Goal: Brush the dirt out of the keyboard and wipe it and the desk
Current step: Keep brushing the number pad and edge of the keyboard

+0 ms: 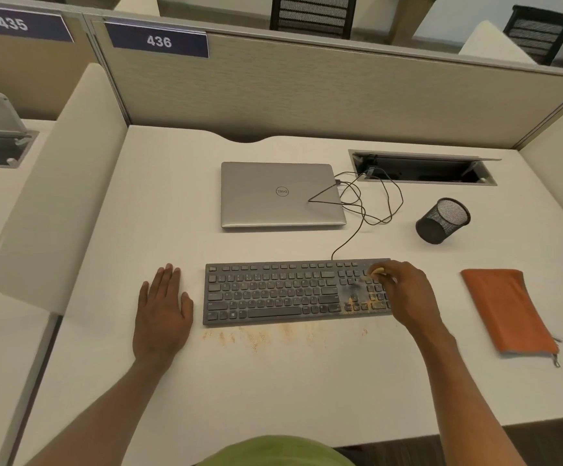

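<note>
Grey plastic, flat and low: that's the keyboard (273, 292), lying square on the tabletop (307, 391) right in front of us. Its cable (350, 237) loops back toward the closed laptop (280, 193).

Our right grip (404, 290) is over the number-pad end, fingers curled and pinched around a small pale-handled brush (376, 271). The bristles show only as a blur above the keys. Our left grip (162, 307) lies flat and relaxed on the tabletop just beside the keyboard's left edge, holding nothing and not touching the board.

Orange-tan grit (361, 304) sits thick among the lower right keys, and more is scattered on the tabletop (256, 338) along the front edge.

How will this board handle? We'd judge it light and stiff, and it may skate on that smooth surface under a firm sweep. The key caps are the delicate part. Short, light strokes toward the front edge look safest. If it needs steadying or tipping, we'd take it by the bare frame at the left end, never by the keys, and mind the cable's slack.

The brush looks tiny and easy to fumble, so a pinch near the bristles suits it.

Well off to the right lies an orange zipped pouch (505, 311). We see no wiping cloth out.
</note>
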A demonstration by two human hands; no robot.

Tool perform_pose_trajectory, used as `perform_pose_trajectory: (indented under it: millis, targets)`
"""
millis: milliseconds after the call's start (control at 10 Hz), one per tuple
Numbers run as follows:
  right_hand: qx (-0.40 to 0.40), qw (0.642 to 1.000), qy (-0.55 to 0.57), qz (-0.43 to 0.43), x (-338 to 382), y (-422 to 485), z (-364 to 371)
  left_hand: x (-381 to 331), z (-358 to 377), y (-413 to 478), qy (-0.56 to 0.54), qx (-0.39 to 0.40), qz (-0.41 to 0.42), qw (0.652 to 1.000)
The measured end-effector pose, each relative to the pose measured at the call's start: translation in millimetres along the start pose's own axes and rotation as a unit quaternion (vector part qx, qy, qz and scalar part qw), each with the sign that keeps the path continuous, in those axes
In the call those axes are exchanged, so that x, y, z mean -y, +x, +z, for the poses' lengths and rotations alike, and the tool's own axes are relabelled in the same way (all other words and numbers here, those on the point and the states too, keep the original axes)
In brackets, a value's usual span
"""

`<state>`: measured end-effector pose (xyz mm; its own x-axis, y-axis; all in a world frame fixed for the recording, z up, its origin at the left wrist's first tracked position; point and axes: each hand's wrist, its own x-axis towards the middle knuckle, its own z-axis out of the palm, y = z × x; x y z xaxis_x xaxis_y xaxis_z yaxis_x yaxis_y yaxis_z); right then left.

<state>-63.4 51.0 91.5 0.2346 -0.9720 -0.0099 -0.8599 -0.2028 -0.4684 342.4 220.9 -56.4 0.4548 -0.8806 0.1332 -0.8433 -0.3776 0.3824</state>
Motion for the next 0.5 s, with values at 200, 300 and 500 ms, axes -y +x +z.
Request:
perform_pose_trajectory:
  millis: [200, 300, 500]
  targets:
    - [-0.006, 1.0, -0.017, -0.003, -3.5, 0.3, -7.2, 1.2, 1.6, 1.2, 0.0, -0.001, 0.002, 1.0]
    - [-0.033, 0.999, 0.002, -0.013, -2.2, 0.6, -7.0, 0.8, 1.3, 0.7, -0.002, 0.001, -0.001, 1.0]
    - [0.016, 1.0, -0.02, -0.013, -2.4, 3.7, 2.0, 0.8, 1.1, 1.0, -0.002, 0.003, -0.001, 1.0]
